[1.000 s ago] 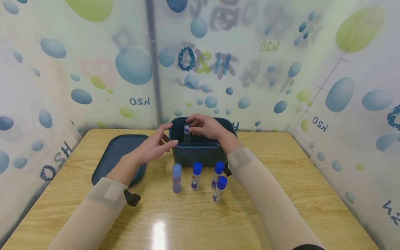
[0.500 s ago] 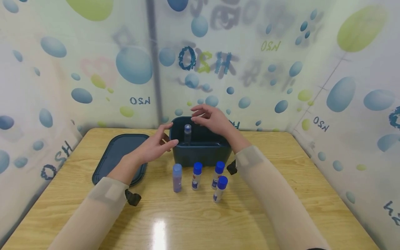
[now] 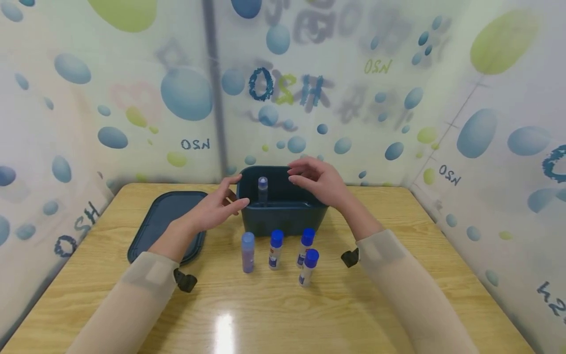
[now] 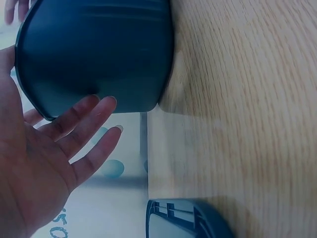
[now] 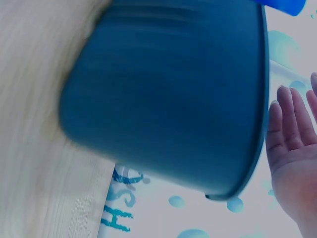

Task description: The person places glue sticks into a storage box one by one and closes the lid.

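Note:
A dark blue plastic box (image 3: pixel 283 222) stands uncovered at the back of the table. My left hand (image 3: pixel 212 210) touches its left end, thumb at the front rim and index finger towards the back. In the left wrist view the other fingers (image 4: pixel 84 129) lie loosely extended by the outer wall. My right hand (image 3: pixel 320 182) is over the box's right end, fingers slightly bent, holding nothing. Inside the box at the left stands a clear-capped stick (image 3: pixel 263 189). In front are a pale-blue-capped stick (image 3: pixel 248 253) and three blue-capped glue sticks (image 3: pixel 275 250), all upright.
The dark blue lid (image 3: pixel 177 211) lies flat on the wooden table (image 3: pixel 274 319), left of the box, partly under my left forearm. A patterned curtain (image 3: pixel 353 108) hangs close behind the box and along both sides.
My right hand has let go of the clear-capped stick in the box, lifted, and moved right to the box's right end. The left hand has stayed in place.

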Demonstrator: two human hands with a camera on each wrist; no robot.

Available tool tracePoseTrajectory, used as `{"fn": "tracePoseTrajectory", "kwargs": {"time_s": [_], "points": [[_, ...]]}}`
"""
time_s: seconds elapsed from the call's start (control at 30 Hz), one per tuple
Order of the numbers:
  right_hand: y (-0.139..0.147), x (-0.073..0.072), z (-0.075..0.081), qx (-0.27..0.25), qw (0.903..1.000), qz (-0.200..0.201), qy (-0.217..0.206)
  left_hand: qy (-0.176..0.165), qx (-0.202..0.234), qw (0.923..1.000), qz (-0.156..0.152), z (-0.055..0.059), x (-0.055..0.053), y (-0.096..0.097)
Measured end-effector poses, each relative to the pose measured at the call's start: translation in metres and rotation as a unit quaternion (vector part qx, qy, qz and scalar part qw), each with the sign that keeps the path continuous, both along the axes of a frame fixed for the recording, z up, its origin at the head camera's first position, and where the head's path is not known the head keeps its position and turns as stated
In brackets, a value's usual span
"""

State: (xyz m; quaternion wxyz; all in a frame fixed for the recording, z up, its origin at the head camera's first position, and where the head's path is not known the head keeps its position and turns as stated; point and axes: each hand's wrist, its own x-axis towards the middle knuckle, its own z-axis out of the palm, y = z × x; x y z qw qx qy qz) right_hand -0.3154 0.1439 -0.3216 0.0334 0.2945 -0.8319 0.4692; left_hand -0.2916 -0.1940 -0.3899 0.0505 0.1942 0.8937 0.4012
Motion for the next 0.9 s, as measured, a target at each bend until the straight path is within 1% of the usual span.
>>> {"fn": "tracePoseTrajectory", "kwargs": {"time_s": [0.1,0.2,0.37,0.5,0.67,0.9], "points": [[0.012,0.011,-0.001,-0.001,1.0,-0.005,-0.006,0.0,0.0,1.0,-0.001,0.0,0.0,0.0],[0.024,0.024,-0.003,0.009,0.9999,-0.01,-0.009,0.0,-0.001,1.0,-0.003,0.0,-0.001,0.0],[0.042,0.045,-0.01,0.025,0.9994,-0.014,-0.02,0.0,-0.003,1.0,-0.004,0.001,-0.001,0.0],[0.051,0.058,-0.019,0.024,0.9992,-0.002,-0.03,-0.003,-0.004,1.0,-0.002,0.001,-0.001,-0.001],[0.058,0.074,-0.028,0.024,0.999,0.018,-0.033,-0.004,-0.002,1.0,-0.002,0.0,0.0,-0.001],[0.067,0.097,-0.034,0.032,0.9989,0.026,-0.024,0.001,-0.001,1.0,-0.001,0.0,0.0,0.001]]}}
